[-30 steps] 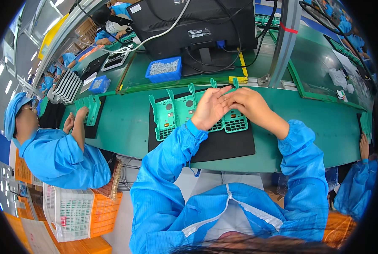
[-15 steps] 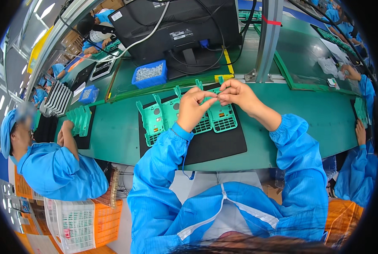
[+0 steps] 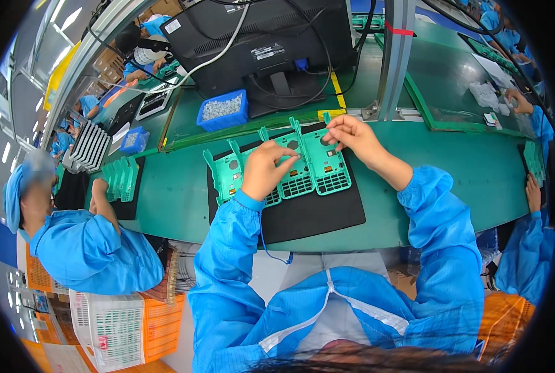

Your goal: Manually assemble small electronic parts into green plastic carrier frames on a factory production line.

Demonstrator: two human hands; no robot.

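Bright green plastic housings (image 3: 319, 153) with latticed lower ends, upright prongs and dark round spots lie side by side on a black mat (image 3: 318, 217) on the desk (image 3: 408, 208). The left hand (image 3: 266, 170) hides part of them. Its grip, like the right hand's (image 3: 358, 142), brings thumb and forefinger close; whether either pinches something tiny, I cannot tell.

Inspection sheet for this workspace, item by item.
Surface: green tabletop, black mat on it.
Job's things: green plastic frames in a row on the mat.
Clutter: blue bin of small pale pieces by the monitor; crumpled plastic, right.
Hands: left hand over the frames, right hand near the rightmost; any held item unclear.
Cables: white cable, black cables around the monitor; blue cord at left cuff.
Surroundings: co-worker and white crate at left; blue sleeve at right.
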